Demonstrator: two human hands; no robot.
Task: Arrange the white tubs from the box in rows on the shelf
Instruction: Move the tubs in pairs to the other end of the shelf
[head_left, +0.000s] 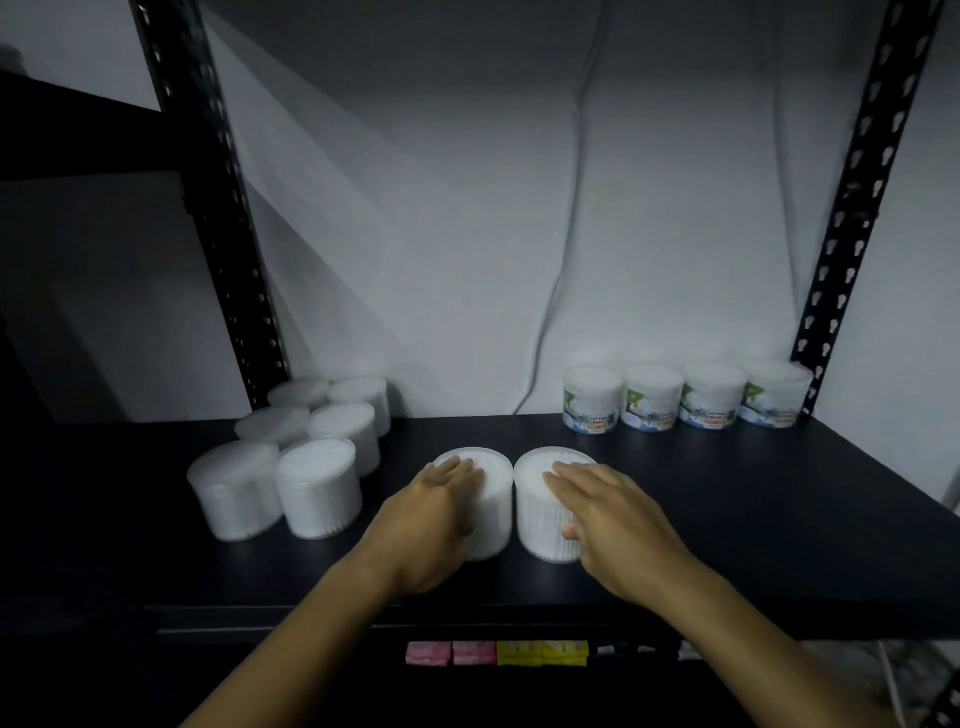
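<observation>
Two white tubs stand side by side, touching, near the front middle of the black shelf (753, 525). My left hand (434, 519) lies over the top and near side of the left tub (497, 486) and holds it. My right hand (621, 525) covers the right tub (535, 501), fingers on the lid and thumb against its side wall. A cluster of several plain white tubs (317, 467) sits in two rows at the shelf's left. Several labelled tubs (685, 397) form one row along the back right. No box is in view.
Black perforated uprights stand at the back left (218, 234) and back right (857, 208) of the shelf. A cable (563, 249) hangs down the white wall behind. Pink and yellow packs (498, 653) lie on a lower level below the front edge.
</observation>
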